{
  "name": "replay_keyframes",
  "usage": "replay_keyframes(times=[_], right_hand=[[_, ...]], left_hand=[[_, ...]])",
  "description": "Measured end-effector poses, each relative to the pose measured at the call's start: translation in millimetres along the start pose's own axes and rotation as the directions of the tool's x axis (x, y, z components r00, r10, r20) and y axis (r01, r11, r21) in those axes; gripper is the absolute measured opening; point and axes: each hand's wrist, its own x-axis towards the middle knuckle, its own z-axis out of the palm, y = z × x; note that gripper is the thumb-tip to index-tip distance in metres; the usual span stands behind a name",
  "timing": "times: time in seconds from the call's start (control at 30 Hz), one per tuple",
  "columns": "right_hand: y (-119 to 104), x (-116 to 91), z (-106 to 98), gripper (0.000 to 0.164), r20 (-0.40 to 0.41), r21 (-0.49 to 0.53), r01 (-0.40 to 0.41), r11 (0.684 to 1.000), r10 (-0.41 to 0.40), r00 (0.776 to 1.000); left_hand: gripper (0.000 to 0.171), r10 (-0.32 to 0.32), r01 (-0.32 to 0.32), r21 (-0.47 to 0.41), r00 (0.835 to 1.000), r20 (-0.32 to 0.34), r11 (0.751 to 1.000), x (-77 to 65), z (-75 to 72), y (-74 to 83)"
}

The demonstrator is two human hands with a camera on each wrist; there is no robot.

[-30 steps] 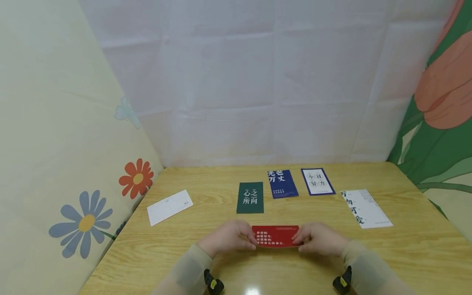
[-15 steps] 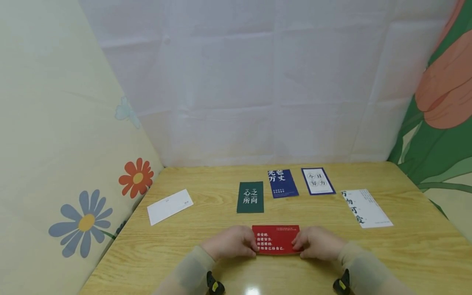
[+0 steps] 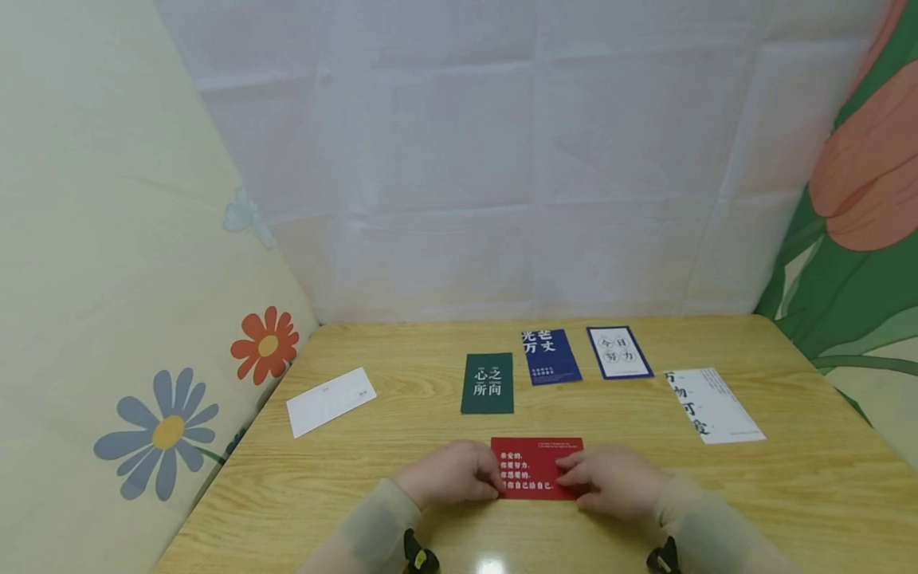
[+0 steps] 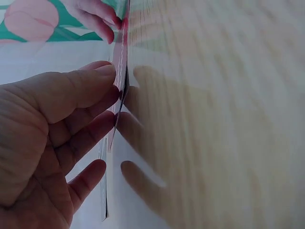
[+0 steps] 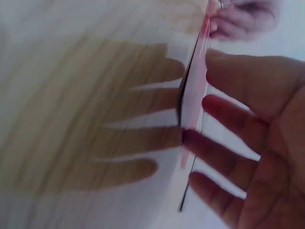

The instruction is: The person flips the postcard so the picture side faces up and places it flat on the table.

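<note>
A red card printed with white characters lies at the front of the wooden table, long side toward me. At its left edge are the fingertips of my left hand. My right hand has its fingers spread over the right edge. Seen almost edge-on in the left wrist view, the card runs past the left thumb and fingertips, which touch its border. From the right wrist, the red card shows beside loosely extended fingers, with one fingertip at its edge and the thumb apart from the others.
Behind the red card lie a green card, a blue card and a blue-bordered white card. A white card is at the left, and another white card with black characters at the right. Fabric walls surround the table.
The red card, bowed between both hands a second ago, has come down flat on the table. My right fingers have loosened and spread over its edge. The other cards have stayed put.
</note>
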Motion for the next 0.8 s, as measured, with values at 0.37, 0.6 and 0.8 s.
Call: replay_keyframes(times=[0.37,0.6,0.8], right_hand=[[-27.7,0.6,12.0,0.036,0.005,-0.189,-0.115,0.975,0.119,0.993],[-17.4,-2.8,11.2,0.036,-0.040,-0.168,-0.147,0.975,0.142,0.989],[-1.8,-6.3,7.0,0.032,-0.076,-0.132,-0.182,0.974,0.173,0.982]], left_hand=[[0.010,0.077,-0.077,-0.003,0.997,0.000,0.997,0.7,-0.6,1.2],[0.009,0.092,-0.092,-0.009,0.996,-0.022,0.996,-1.1,-2.3,-1.9],[0.008,0.110,-0.111,-0.011,0.992,-0.062,0.994,-1.8,-6.1,-8.5]])
